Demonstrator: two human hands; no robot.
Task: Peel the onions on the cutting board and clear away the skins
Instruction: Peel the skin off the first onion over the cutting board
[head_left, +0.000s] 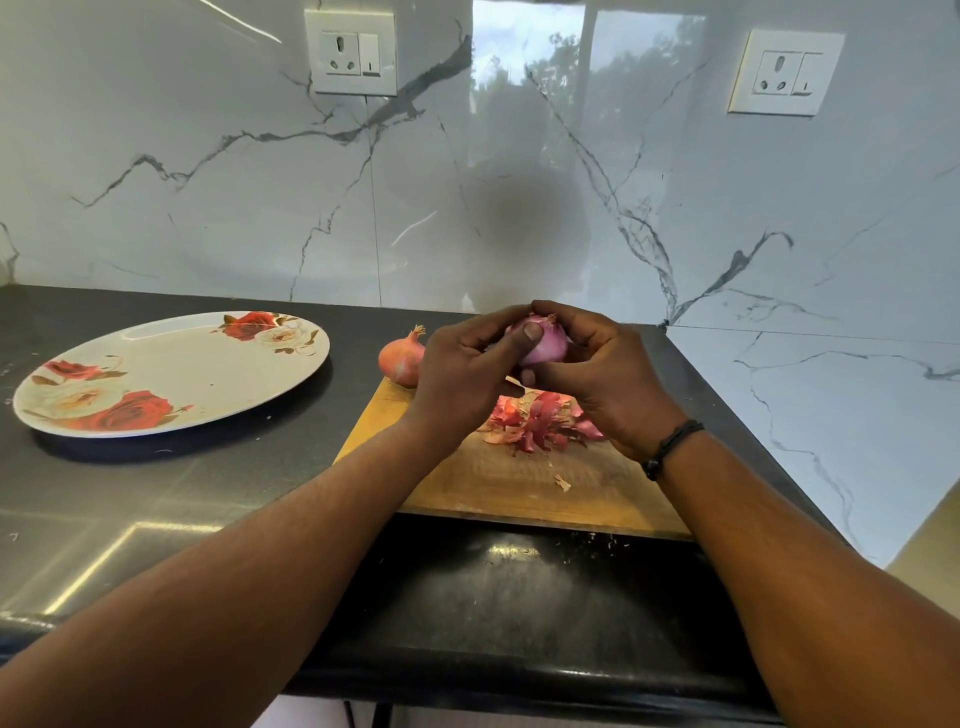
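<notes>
Onion (545, 343) held up above the cutting board (498, 483), stem tip pointing to twelve o'clock, long axis near upright. Left hand (467, 374) and right hand (608, 379) both curl round it, left thumb pressed on its face. Skins (535, 423) heaped beneath; unpeeled onion (401, 359) at nine o'clock, tip up.

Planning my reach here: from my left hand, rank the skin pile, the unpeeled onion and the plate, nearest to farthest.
From the left hand:
1. Skin pile, just right of it on the board. The unpeeled onion, just left at the board's corner, looks about as near; too close to call.
2. Plate, far left on the counter.
</notes>
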